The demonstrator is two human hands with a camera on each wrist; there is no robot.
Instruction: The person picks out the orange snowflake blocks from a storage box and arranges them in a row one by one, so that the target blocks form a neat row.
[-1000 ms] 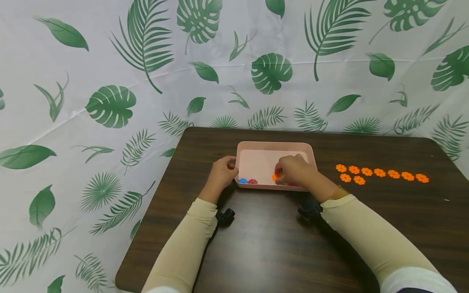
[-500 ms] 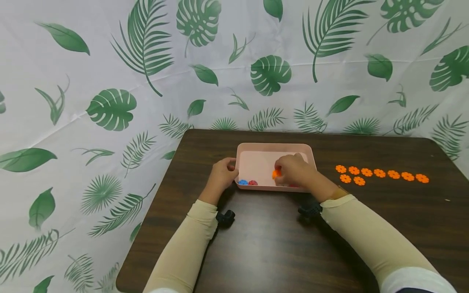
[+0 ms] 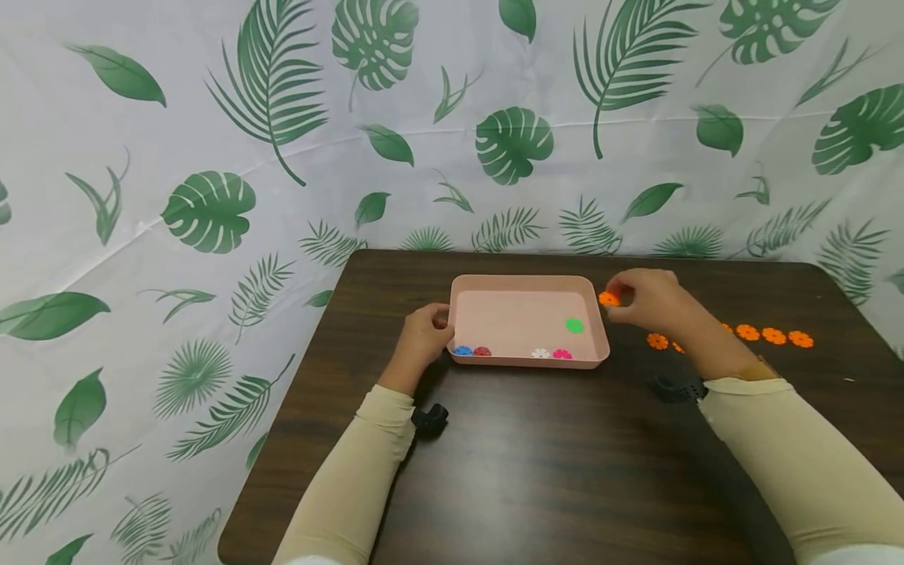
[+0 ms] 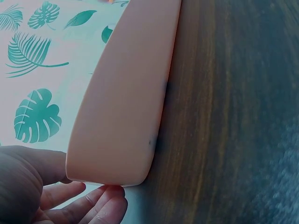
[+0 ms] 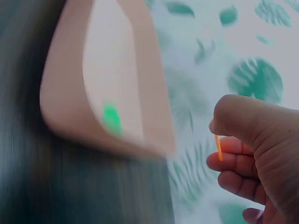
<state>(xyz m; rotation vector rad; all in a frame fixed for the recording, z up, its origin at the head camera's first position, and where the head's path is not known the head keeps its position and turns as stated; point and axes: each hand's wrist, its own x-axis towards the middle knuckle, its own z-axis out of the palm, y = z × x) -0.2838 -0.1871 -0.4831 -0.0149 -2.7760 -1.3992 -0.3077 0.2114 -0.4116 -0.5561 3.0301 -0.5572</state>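
Note:
In the head view my right hand (image 3: pixel 651 302) pinches an orange notched, flower-shaped disc (image 3: pixel 609 299) just beyond the right end of the pink tray (image 3: pixel 508 318). The right wrist view shows that disc edge-on (image 5: pixel 219 148) between thumb and fingers. My left hand (image 3: pixel 422 337) holds the tray's left end, thumb by the rim and fingertips against the outer wall, as the left wrist view shows. Inside the tray lie a blue disc (image 3: pixel 462 351), a red disc (image 3: pixel 482 351), a white disc (image 3: pixel 541 353), a pink disc (image 3: pixel 562 354) and a green round piece (image 3: pixel 574 325).
Several orange discs (image 3: pixel 774 336) are laid out in rows on the dark wooden table (image 3: pixel 537 447), right of the tray; my right forearm covers part of them. A leaf-print cloth (image 3: pixel 438 180) hangs behind the table's back edge.
My right hand has lifted the orange disc out of the tray and moved right, past its end. The green, white and pink pieces now show. The left hand stays at the tray.

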